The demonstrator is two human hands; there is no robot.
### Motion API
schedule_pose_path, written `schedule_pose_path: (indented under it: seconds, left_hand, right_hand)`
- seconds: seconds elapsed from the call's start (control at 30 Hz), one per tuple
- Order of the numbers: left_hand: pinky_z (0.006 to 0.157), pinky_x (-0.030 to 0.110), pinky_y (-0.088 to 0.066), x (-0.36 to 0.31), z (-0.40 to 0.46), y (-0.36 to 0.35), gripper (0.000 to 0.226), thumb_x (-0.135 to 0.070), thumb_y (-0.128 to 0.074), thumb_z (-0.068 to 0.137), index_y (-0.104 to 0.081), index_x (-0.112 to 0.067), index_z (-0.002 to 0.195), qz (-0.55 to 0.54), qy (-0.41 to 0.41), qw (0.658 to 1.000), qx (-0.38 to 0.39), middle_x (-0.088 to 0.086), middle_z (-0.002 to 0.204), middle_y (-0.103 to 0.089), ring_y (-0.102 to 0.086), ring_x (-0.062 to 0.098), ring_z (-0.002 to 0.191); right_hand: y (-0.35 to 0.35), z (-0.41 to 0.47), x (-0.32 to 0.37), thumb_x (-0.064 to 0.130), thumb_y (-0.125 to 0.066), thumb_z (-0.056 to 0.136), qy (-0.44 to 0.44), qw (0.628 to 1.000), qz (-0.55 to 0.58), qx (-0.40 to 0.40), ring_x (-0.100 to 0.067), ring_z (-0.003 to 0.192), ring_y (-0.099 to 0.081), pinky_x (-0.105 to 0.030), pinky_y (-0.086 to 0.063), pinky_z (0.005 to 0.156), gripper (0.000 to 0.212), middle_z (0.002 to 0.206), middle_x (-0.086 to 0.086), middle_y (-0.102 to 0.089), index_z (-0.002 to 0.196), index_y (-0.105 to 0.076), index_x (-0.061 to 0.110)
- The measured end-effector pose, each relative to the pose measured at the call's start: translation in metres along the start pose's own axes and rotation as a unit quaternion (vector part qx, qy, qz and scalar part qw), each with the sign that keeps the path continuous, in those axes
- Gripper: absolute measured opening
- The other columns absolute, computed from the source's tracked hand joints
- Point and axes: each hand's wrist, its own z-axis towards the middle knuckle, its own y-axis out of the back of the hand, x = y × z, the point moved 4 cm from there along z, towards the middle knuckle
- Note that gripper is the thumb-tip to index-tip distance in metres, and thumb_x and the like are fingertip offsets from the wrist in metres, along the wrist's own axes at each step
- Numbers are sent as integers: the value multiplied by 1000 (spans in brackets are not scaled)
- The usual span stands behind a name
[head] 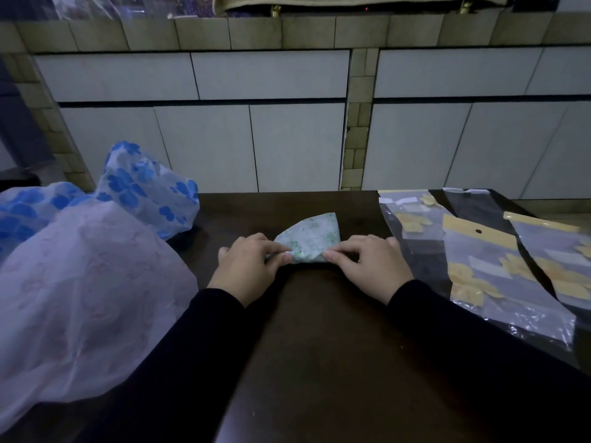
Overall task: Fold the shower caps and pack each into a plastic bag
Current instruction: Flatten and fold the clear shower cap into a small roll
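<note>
Both hands pinch a thin, fan-shaped, green-printed shower cap.

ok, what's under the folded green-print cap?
The dark table lies under the folded cap; left hand and right hand pinch its near corners. Anything beneath it is covered.

My table is dark wood. On it: a folded green-print cap at centre under my fingers, loose caps heaped at left, and clear bags with yellow headers overlapping at right.
</note>
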Motion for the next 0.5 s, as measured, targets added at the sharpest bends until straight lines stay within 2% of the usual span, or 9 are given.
schedule_pose_path:
  seconds: [0.1, 0.23, 0.37, 0.43, 0.5]
  left_hand:
    - [94, 38, -32, -3, 3, 0, 27, -45, -47, 96, -67, -35, 111, -12, 18, 1000, 1, -11, 110, -59, -49, 15, 110]
    - [100, 39, -36, -6, 7, 3, 26, -48, -47, 96, -65, -34, 107, 5, 46, 999, -5, -12, 111, -64, -55, 14, 109]
    - [89, 36, -35, -6, 14, 2, 14, -49, -49, 94, -53, -35, 94, -1, 65, 998, -24, -14, 87, -55, -53, 12, 91]
    - [83, 35, -32, -6, 17, 0, 14, -49, -47, 95, -51, -36, 94, 13, 68, 997, -26, -13, 89, -54, -51, 13, 91]
    - [81, 35, -27, -6, 20, -2, 17, -51, -46, 95, -55, -37, 99, 34, 64, 997, -29, -10, 99, -56, -49, 16, 102]
  right_hand:
    - [-1, 3, -4, 57, -42, 94, -30, 999, 28, -1, -11, 116, -52, -36, -26, 99, 39, 125, 13, -62, 117, -66, 35]
    - [-2, 7, -6, 58, -44, 93, -50, 998, 37, -20, -10, 114, -54, -34, -27, 99, 38, 123, 14, -64, 113, -67, 35]
    - [-1, 8, -7, 60, -44, 92, -71, 996, 33, -49, -9, 103, -57, -34, -28, 96, 37, 108, 15, -68, 107, -67, 35]
    - [1, 9, -1, 58, -42, 94, -64, 995, -11, -78, -11, 98, -56, -36, -27, 94, 36, 99, 13, -68, 105, -67, 34]
    - [2, 11, 5, 54, -41, 95, -49, 992, -58, -98, -13, 99, -54, -38, -28, 92, 34, 102, 12, -66, 106, -66, 34]
